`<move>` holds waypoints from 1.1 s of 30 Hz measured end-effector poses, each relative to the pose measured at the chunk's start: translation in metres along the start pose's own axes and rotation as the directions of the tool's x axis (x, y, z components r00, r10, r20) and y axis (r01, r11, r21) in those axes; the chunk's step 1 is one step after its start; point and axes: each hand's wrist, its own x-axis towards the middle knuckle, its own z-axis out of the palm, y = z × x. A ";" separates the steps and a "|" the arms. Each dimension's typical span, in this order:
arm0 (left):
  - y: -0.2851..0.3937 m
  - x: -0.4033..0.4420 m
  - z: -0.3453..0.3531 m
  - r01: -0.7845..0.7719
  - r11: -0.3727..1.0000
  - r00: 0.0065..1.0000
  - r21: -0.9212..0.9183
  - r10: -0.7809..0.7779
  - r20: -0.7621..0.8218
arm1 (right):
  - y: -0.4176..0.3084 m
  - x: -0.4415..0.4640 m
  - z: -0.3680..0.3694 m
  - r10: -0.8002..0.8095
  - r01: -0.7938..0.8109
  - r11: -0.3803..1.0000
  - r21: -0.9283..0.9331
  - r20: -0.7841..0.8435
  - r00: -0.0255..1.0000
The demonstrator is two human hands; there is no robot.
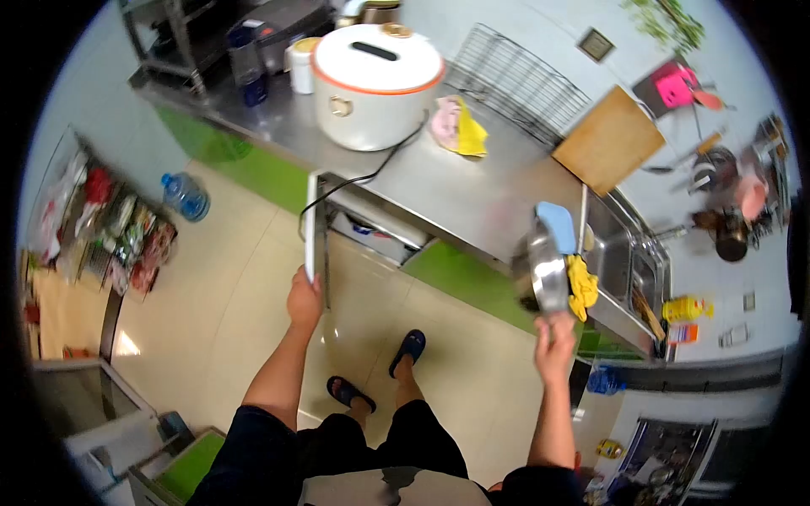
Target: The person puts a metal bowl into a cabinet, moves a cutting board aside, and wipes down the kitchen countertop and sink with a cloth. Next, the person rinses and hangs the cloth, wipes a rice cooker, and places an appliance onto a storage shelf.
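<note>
My left hand (305, 301) is closed on the lower end of a white-edged cabinet door (310, 228), which stands out from the counter front. Behind it the opened compartment (380, 244) shows a few items I cannot make out. In my right hand (554, 346) is a shiny metal bowl (547, 271), tilted on its side and slightly blurred, gripped by its rim. Close by it on the counter are a yellow cloth (582, 287) and a light blue board-like piece (556, 226).
A large white rice cooker (377, 101) stands on the steel counter (498, 190), its black cord hanging over the door. A wooden cutting board (609, 139) leans near the sink (618, 236). A wire rack (523, 80) stands behind. On the floor is a blue water bottle (186, 197).
</note>
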 end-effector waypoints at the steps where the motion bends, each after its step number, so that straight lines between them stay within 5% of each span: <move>1: 0.020 -0.006 0.004 0.005 1.000 1.000 -0.006 -0.005 0.012 | 0.007 0.008 -0.002 -0.028 0.028 1.000 0.004 0.016 0.999; 2: 0.037 -0.013 0.011 0.010 1.000 1.000 -0.016 -0.009 0.027 | 0.003 0.001 0.001 -0.088 0.086 0.996 0.024 0.086 0.992; 3: -0.019 -0.003 -0.035 0.049 0.998 0.998 0.050 -0.050 0.030 | -0.062 -0.020 0.054 -0.105 0.087 0.991 0.104 0.177 0.979; 10: -0.014 -0.006 -0.012 -0.122 0.968 0.989 -0.218 0.100 -0.108 | -0.065 -0.040 0.209 -0.249 0.119 0.952 0.282 0.486 0.838; 20: -0.015 0.001 -0.021 -0.058 0.961 0.998 -0.269 0.054 -0.024 | -0.031 -0.014 0.426 -0.122 0.114 0.992 0.047 0.494 0.861; 23: -0.012 0.000 -0.024 -0.040 0.964 0.999 -0.261 0.044 0.010 | -0.003 -0.014 0.486 -0.219 0.134 0.965 0.227 0.406 0.887; 31: -0.008 0.003 -0.027 -0.059 0.971 0.998 -0.233 0.062 0.005 | 0.028 -0.002 0.568 -0.166 0.083 0.975 0.207 0.425 0.890; 33: -0.007 0.002 -0.027 -0.061 0.974 0.998 -0.216 0.062 0.000 | 0.033 0.000 0.584 -0.163 0.108 0.974 0.201 0.282 0.946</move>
